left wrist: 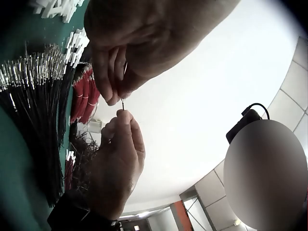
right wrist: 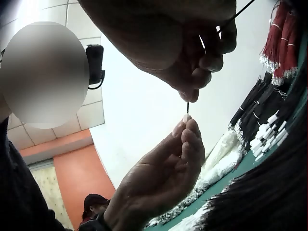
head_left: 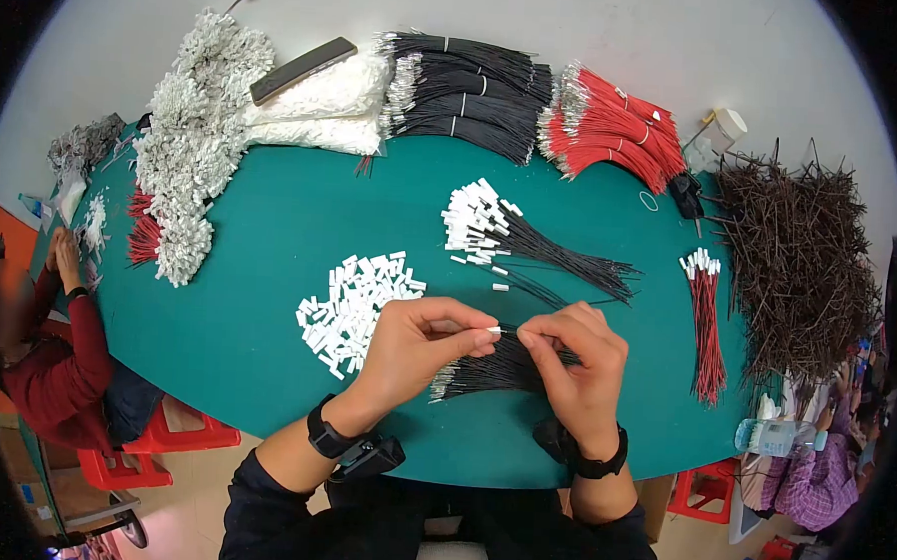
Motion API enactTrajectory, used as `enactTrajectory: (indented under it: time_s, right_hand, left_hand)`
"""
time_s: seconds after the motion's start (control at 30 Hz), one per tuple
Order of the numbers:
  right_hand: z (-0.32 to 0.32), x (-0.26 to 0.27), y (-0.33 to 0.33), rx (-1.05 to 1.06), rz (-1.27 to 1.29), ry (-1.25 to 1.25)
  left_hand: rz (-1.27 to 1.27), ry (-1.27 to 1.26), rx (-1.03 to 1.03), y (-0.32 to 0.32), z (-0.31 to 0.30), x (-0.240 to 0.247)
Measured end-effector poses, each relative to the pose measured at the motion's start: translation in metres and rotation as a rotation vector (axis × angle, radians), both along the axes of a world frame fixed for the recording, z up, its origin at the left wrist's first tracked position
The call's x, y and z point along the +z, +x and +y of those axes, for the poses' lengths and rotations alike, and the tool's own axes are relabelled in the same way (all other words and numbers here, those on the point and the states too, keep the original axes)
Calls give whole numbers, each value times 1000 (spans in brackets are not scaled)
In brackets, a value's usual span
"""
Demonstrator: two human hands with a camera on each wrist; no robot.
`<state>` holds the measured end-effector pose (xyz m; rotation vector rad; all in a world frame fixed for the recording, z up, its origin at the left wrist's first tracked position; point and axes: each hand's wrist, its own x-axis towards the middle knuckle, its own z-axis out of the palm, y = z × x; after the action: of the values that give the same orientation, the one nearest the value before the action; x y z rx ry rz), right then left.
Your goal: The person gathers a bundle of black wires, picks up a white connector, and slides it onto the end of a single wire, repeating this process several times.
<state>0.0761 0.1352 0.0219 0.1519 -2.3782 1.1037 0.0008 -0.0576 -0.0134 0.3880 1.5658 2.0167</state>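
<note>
Wire (head_left: pixel 512 331) and white cap (head_left: pixel 494 329) sit basically nose to nose in the head view, both running sideways, cap on the left. The left hand (head_left: pixel 411 345) pinches the cap, the right hand (head_left: pixel 580 366) pinches the wire just beside it, so each one is nearest its own piece. Loose caps (head_left: pixel 342 310) are piled on the counter (head_left: pixel 271 212) near the left hand, uncapped black wires (head_left: pixel 504 375) lie right below both, and capped black wires (head_left: pixel 565 253) are further out.

Left wrist view: the two pinches nearly meet, with just a short bit of wire in the gap, pointing from one to the other. Can't see much of the cap here.

Right wrist view: wire runs straight from the right hand to the white tip poking out of the left hand's pinch. Honestly can't tell if it's inside the cap.
</note>
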Motion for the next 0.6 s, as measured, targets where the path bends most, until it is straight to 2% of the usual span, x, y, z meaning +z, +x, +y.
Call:
enactTrajectory:
  time_s: [0.6]
  right_hand:
    - [-3,-5,0,23,12,14]
  left_hand:
    - [-37,51,-13,3,4,-3]
